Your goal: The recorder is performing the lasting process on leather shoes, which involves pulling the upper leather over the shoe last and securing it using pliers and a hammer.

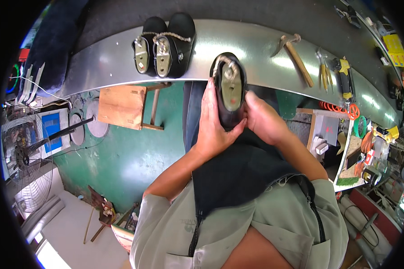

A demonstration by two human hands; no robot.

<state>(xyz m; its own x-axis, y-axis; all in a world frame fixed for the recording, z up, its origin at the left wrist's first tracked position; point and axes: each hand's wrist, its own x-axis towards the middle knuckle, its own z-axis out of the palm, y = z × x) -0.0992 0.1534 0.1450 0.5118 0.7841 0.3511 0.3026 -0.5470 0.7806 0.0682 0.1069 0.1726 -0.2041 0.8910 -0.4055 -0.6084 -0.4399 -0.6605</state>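
Note:
Between both hands I hold a black shoe [230,120], its heel opening facing up. A green shoe last [231,92] with a loop of rope fills the opening. My left hand [212,120] wraps the shoe's left side, fingers along it and thumb near its lower end. On the other side my right hand [264,117] closes on the shoe, its thumb near the rim; its fingers are partly hidden. Another two black shoes [184,49] stand side by side on the metal bench [104,58] to the left, also with green lasts and rope.
A hammer [296,58] lies on the bench to the right, beside yellow-handled tools [324,71]. Below the bench at left is a wooden stool [122,106]. A fan [29,159] stands far left. At right is a cluttered shelf [352,166]. A dark apron [238,175] covers my lap.

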